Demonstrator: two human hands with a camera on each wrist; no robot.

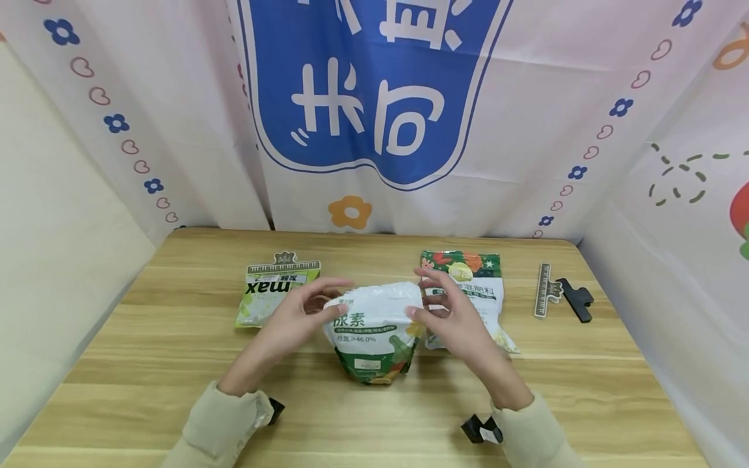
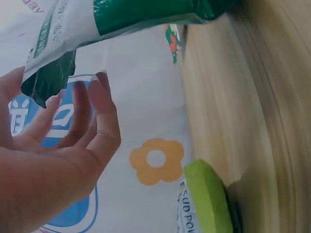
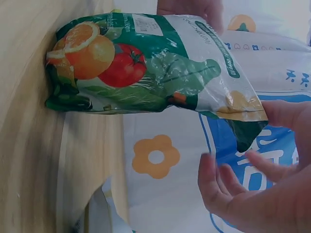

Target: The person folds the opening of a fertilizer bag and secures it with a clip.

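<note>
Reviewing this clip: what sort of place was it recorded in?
It looks like a small staged recording booth, though that is a guess: a printed cloth hangs behind the wooden table, and pale side walls flank it left and right.

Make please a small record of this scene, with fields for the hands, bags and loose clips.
Middle bag: white and green, upright on the wooden table; top folded toward the back
Left hand: at its upper left corner, thumb on the front; firmness of grip unclear
Right hand: at its upper right corner, thumb on the front; firmness of grip unclear
Left bag: lime-green and white; fastened clip along its top
Right bag: white and green, partly behind the right hand
Loose clips: silver clip, black clip, near the table's right side
</note>
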